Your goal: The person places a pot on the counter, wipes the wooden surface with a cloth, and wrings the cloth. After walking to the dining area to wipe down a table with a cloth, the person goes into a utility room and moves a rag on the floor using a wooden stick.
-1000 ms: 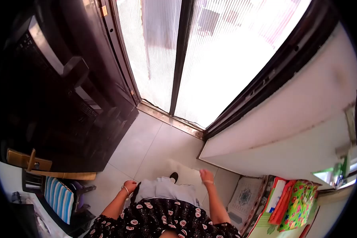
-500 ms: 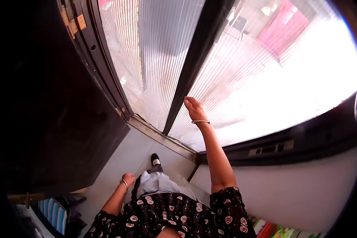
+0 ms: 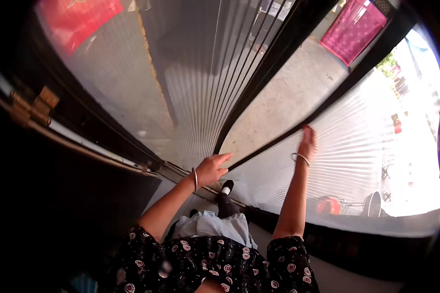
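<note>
A pleated screen door stands parted in the middle, its left panel and right panel each edged by a dark bar. My right hand is at the right panel's dark edge bar, with its fingers partly hidden and smeared. Near the foot of the left panel's edge bar is my left hand, with its fingers apart and nothing in them. Both wrists wear bracelets. One foot in a black shoe is at the sill, below my left hand.
Concrete ground shows through the gap. Pink cloth hangs outside at the upper right, and a red cloth shows at the upper left. A dark door with a brass hinge stands at the left.
The screen panels have parted, with the right one moved rightward. My right hand has moved right with its edge bar. My left hand has risen from my side toward the screen. I am closer to the doorway.
</note>
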`<state>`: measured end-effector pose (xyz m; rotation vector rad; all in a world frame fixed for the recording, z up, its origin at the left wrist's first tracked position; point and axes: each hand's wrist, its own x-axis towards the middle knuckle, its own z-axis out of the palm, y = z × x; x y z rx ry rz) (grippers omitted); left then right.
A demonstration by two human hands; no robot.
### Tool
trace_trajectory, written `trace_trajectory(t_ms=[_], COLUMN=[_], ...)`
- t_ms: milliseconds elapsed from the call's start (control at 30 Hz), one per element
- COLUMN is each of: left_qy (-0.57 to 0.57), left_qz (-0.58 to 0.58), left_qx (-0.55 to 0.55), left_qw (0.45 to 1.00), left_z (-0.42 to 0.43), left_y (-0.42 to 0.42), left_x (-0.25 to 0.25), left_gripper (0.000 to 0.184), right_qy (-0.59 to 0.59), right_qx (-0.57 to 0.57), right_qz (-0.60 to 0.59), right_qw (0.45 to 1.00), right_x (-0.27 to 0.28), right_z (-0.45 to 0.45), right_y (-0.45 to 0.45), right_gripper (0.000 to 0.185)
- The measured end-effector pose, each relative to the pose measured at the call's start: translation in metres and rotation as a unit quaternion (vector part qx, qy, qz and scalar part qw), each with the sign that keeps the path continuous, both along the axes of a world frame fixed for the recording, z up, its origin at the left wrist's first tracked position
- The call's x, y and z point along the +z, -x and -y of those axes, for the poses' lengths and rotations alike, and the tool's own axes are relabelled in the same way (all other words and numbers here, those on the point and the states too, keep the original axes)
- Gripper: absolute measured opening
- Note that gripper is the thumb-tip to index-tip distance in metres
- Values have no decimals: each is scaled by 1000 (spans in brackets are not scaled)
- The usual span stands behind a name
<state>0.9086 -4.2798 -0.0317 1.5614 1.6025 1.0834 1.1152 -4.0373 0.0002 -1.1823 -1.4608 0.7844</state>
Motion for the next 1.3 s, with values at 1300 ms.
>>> trace_trajectory(t_ms=[1300], left_qy=[60], left_qz=[256], left_qx=[486], left_qw=[833], left_z=[-224], left_y=[385], left_x=[-70], left_gripper=[38], right_qy=[179], right_qx=[23], right_qz=[-49], right_qw=[982], right_x=[13], right_z=[-340], right_y=[314], right_gripper=[20])
